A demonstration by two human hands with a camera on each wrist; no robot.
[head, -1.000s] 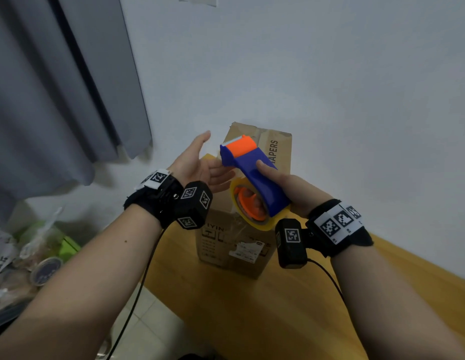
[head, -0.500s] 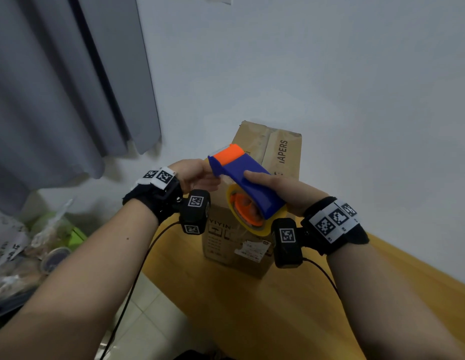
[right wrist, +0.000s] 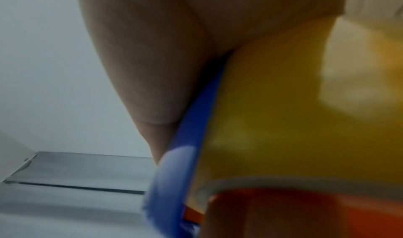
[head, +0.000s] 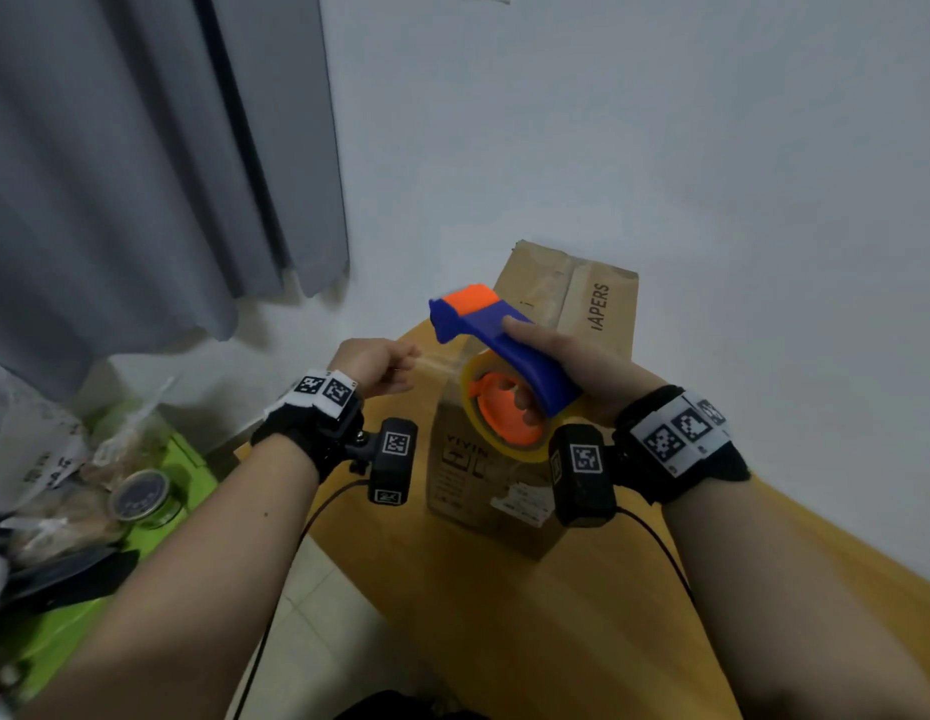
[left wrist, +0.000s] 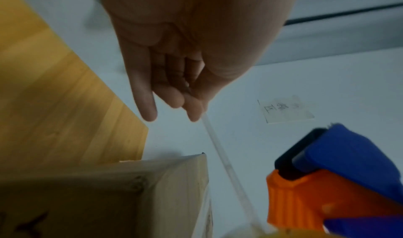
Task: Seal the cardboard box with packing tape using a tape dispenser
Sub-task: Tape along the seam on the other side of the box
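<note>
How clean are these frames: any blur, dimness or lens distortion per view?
Head view: dim, wide-angle bowing at the edges, tape dispenser fairly sharp. Left wrist view: cardboard box dark and soft, left hand clearer. Right wrist view: heavily blurred, tape roll a yellow smear.

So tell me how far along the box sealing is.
Early stage. Done: the right hand grips the blue and orange tape dispenser above the cardboard box. In hand: the left hand pinches the free end of the clear tape strip, stretched out from the dispenser. Left: stick the strip on the box, run it along the flap seam, cut it. No fresh tape visibly laid yet.
</note>
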